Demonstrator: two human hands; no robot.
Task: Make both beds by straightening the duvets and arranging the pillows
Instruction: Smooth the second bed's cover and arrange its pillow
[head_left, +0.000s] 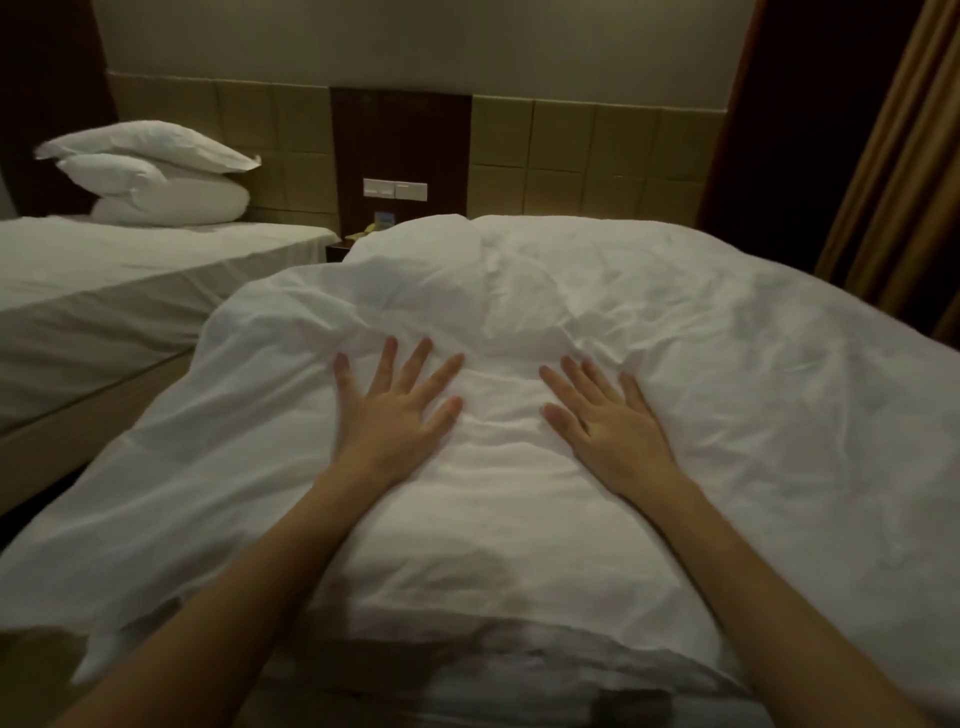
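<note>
A wrinkled white duvet (649, 322) covers the near bed in front of me and hangs over its left side. My left hand (397, 410) lies flat on the duvet with its fingers spread. My right hand (605, 415) presses the duvet a little to the right, fingers straight. Between the hands the fabric is fairly smooth; beyond them it bunches in folds. On the far left bed (130, 270), which shows only a sheet, white pillows (156, 174) are stacked against the headboard. No pillow shows on the near bed.
A dark wall panel with light switches (395, 188) stands between the beds above a nightstand holding small items (374, 228). Tan padded headboards (597, 156) run along the wall. Brown curtains (893, 171) hang at the right. A narrow gap separates the beds.
</note>
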